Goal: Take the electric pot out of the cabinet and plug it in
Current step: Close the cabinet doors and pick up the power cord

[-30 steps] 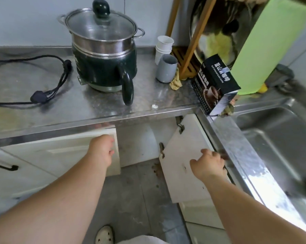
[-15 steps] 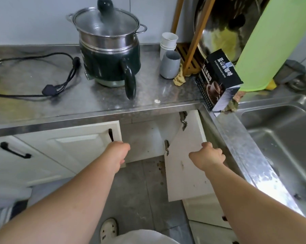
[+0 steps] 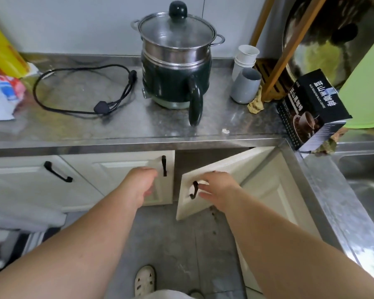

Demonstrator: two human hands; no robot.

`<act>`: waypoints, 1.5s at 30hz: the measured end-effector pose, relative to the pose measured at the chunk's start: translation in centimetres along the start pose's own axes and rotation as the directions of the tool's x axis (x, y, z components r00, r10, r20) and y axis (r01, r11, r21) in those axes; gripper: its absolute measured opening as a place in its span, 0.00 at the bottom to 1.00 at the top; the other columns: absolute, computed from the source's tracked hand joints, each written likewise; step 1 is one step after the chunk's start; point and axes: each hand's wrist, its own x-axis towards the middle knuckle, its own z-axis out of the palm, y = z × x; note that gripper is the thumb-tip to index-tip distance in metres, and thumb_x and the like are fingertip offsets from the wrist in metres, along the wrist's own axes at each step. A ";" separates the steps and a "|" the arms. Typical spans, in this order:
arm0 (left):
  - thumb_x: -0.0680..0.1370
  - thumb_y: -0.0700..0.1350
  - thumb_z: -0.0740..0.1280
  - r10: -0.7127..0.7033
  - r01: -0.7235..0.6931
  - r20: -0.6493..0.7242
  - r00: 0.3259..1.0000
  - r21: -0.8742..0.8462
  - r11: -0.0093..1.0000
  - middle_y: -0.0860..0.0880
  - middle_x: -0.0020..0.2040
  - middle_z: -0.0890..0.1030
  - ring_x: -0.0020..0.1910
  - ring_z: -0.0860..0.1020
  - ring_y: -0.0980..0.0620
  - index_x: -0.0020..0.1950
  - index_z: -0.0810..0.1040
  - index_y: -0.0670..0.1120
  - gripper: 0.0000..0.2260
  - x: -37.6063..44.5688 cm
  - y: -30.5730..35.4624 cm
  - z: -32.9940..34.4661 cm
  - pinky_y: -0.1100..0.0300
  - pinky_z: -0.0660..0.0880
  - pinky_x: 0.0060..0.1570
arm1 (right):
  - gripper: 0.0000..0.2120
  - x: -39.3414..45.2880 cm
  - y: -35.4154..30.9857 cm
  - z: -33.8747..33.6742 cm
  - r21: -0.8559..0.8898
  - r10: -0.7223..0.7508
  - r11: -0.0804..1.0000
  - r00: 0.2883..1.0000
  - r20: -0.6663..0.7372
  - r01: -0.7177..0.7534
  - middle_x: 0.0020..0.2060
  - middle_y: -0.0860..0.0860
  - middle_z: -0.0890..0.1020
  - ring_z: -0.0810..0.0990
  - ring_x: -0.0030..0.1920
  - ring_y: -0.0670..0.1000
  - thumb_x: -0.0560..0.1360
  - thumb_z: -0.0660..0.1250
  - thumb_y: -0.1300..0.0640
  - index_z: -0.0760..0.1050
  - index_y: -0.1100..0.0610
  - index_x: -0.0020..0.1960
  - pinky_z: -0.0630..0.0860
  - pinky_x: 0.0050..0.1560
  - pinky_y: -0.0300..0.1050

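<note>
Dark green electric pot point(image 3: 175, 80) with steel steamer tier and domed glass lid stands on the brushed stainless worktop point(image 3: 138, 126), its black coiled power cord point(image 3: 99, 105) lying loose beside it. We see the left hand point(image 3: 141, 183), fingers curled, against the white panelled left door point(image 3: 125, 175); the right hand point(image 3: 216, 187), fingers loosely spread, touches the ajar right door point(image 3: 231, 169) by its black handle point(image 3: 193, 189).

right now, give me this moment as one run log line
electric pot: on counter, lid on | power cord: loose, unplugged from pot | left hand: on left door | right hand: at right door handle, door ajar
</note>
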 end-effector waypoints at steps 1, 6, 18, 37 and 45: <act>0.73 0.39 0.63 -0.002 0.002 0.007 1.000 -0.023 1.000 0.47 0.44 0.75 0.50 0.77 0.46 0.49 0.74 0.46 0.06 0.3 0.2 -0.4 0.55 0.75 0.47 | 0.09 0.3 -0.6 0.7 0.065 0.009 0.998 0.999 0.035 -0.012 0.55 0.59 0.77 0.79 0.54 0.57 0.75 0.62 0.65 0.74 0.62 0.54 0.78 0.46 0.50; 0.70 0.33 0.60 -0.016 0.019 0.015 1.000 -0.179 0.984 0.46 0.50 0.74 0.56 0.76 0.46 0.52 0.74 0.43 0.13 2.3 2.0 -1.5 0.56 0.75 0.46 | 0.12 2.3 -3.1 3.2 0.246 0.013 0.969 0.995 0.103 -0.038 0.60 0.56 0.75 0.74 0.61 0.55 0.74 0.59 0.66 0.73 0.63 0.57 0.75 0.52 0.54; 0.71 0.29 0.56 -0.117 0.150 0.104 0.988 -0.409 0.900 0.48 0.41 0.71 0.57 0.77 0.46 0.40 0.70 0.45 0.12 2.6 4.0 -1.1 0.45 0.74 0.59 | 0.16 3.6 -5.0 5.4 0.558 0.066 0.822 0.993 0.097 -0.109 0.66 0.55 0.71 0.68 0.69 0.54 0.71 0.54 0.68 0.70 0.62 0.56 0.68 0.62 0.60; 0.77 0.40 0.61 0.302 -0.303 0.084 0.950 -0.003 0.953 0.47 0.41 0.80 0.34 0.76 0.51 0.43 0.76 0.47 0.06 -1.3 16.3 -14.6 0.60 0.72 0.36 | 0.05 -7.6 -18.3 12.7 -0.293 -0.285 0.909 0.955 0.080 0.296 0.40 0.55 0.82 0.79 0.40 0.54 0.71 0.63 0.60 0.78 0.56 0.41 0.77 0.53 0.53; 0.75 0.39 0.60 0.321 -0.286 -0.049 0.946 0.343 0.895 0.36 0.51 0.79 0.46 0.76 0.42 0.40 0.74 0.47 0.07 2.2 16.2 -17.3 0.55 0.71 0.44 | 0.11 -4.5 -19.9 17.8 -0.429 -0.286 0.825 0.926 0.246 0.369 0.38 0.56 0.78 0.78 0.37 0.49 0.75 0.60 0.63 0.77 0.62 0.54 0.74 0.39 0.44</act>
